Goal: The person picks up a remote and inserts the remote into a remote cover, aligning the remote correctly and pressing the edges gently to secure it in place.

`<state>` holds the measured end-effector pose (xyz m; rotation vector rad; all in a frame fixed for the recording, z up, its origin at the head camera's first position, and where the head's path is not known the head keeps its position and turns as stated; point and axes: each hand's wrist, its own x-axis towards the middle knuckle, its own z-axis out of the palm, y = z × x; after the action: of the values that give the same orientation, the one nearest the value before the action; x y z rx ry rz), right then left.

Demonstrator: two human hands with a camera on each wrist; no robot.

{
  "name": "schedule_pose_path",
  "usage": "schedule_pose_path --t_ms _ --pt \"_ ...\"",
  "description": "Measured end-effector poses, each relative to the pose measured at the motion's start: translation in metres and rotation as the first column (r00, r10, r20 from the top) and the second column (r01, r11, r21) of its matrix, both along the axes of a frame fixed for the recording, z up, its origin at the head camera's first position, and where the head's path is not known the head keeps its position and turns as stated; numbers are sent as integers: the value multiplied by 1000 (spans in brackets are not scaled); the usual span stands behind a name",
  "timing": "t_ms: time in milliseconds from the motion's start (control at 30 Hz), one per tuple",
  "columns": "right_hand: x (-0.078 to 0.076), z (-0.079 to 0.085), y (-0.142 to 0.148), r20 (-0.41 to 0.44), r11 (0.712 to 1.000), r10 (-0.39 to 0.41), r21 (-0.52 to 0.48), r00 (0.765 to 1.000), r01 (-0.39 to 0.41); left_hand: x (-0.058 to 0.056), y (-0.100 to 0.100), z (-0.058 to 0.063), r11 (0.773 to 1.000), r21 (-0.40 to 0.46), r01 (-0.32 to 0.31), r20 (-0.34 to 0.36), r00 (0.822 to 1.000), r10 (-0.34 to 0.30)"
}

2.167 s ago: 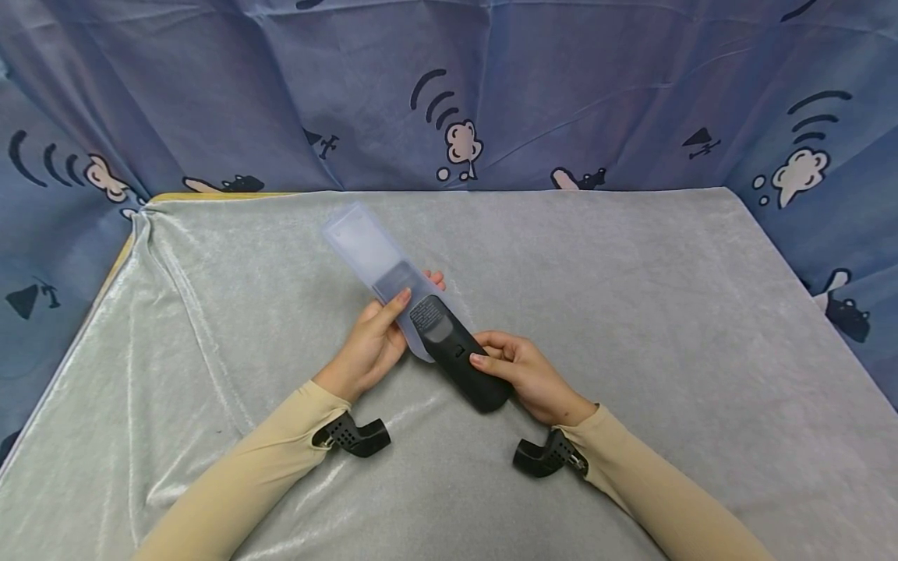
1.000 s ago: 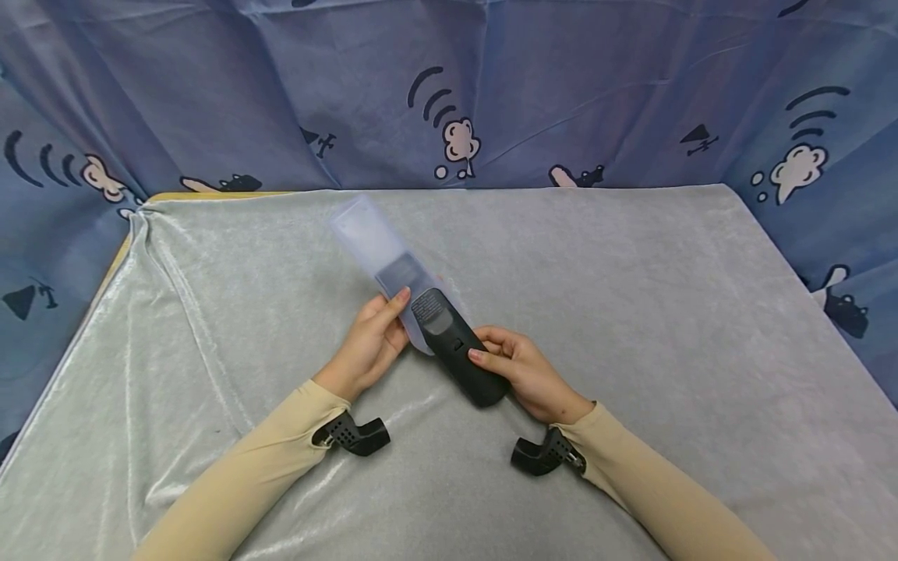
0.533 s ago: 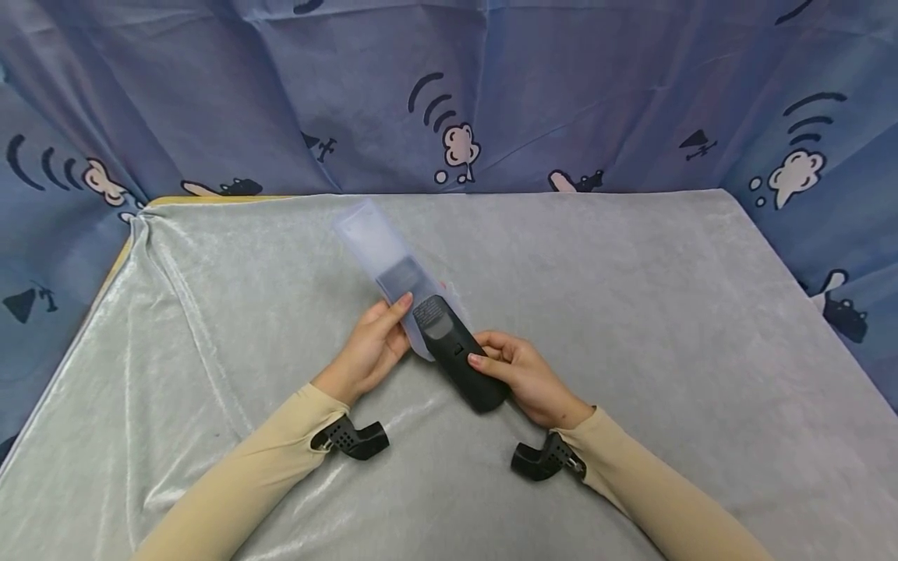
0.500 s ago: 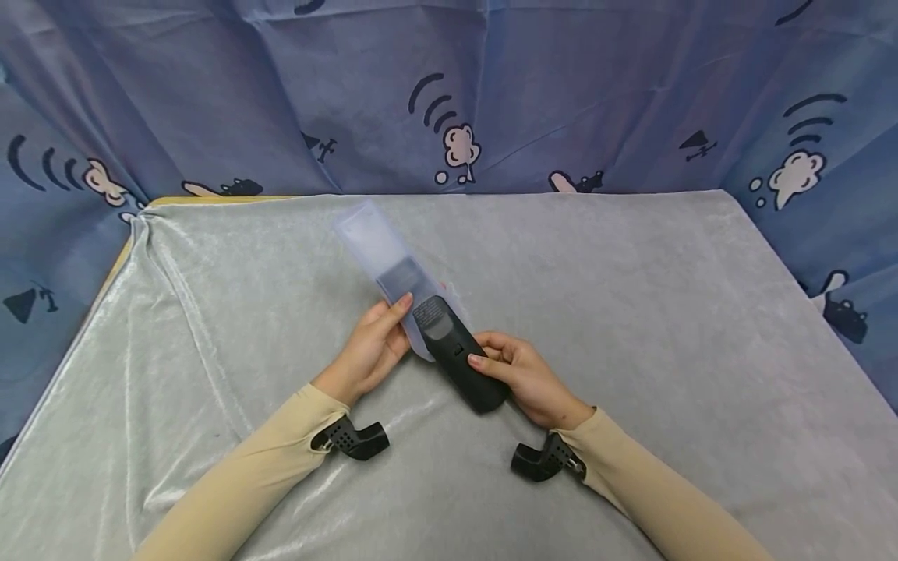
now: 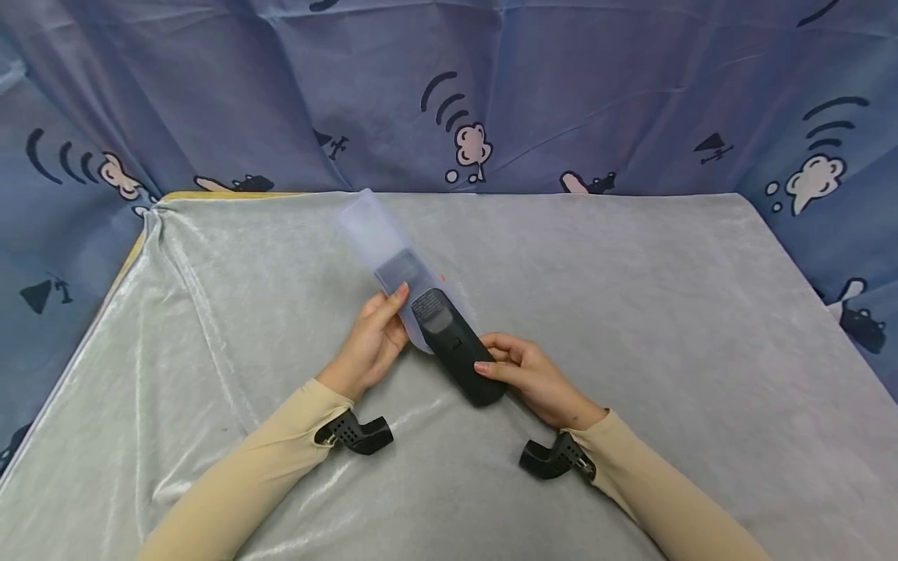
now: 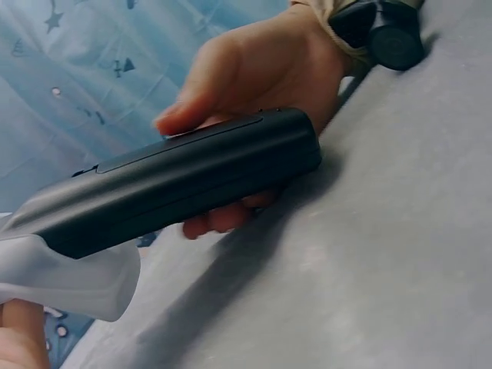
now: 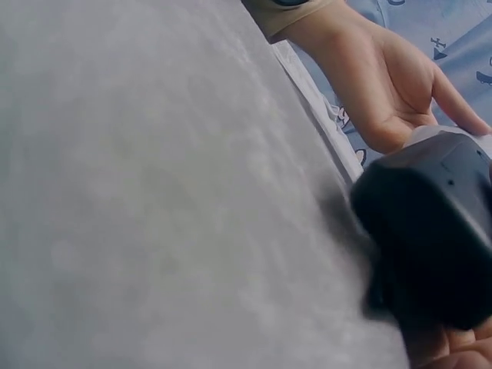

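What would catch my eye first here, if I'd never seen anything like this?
Probably the black remote, held over the grey cloth near the head view's centre, its far end inside a clear cover. The left grip pinches the cover, and the right grip holds the remote's near end. Behind, the blue curtain with its cartoon prints stands out.

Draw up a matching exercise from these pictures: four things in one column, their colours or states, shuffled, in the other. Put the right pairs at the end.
Column one
1. left hand
2. tablecloth
3. right hand
4. curtain

Column two
A. blue, with cartoon prints
B. thumb on the bare part of the black device
C. thumb on the translucent cover
D. pale grey, with a soft sheen

Right pairs: 1-C, 2-D, 3-B, 4-A
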<state>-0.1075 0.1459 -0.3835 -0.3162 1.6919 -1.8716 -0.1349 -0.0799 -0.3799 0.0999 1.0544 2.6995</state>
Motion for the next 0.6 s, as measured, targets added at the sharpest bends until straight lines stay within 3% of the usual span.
schedule_pose_path --t_ms 233,600 --pt "-1 1 0 -8 1000 13 25 1000 -13 -4 -8 2 1000 29 -10 -26 1000 11" --pt "-1 -2 0 -40 999 18 30 999 -17 -3 -6 1 1000 -19 15 -40 999 -16"
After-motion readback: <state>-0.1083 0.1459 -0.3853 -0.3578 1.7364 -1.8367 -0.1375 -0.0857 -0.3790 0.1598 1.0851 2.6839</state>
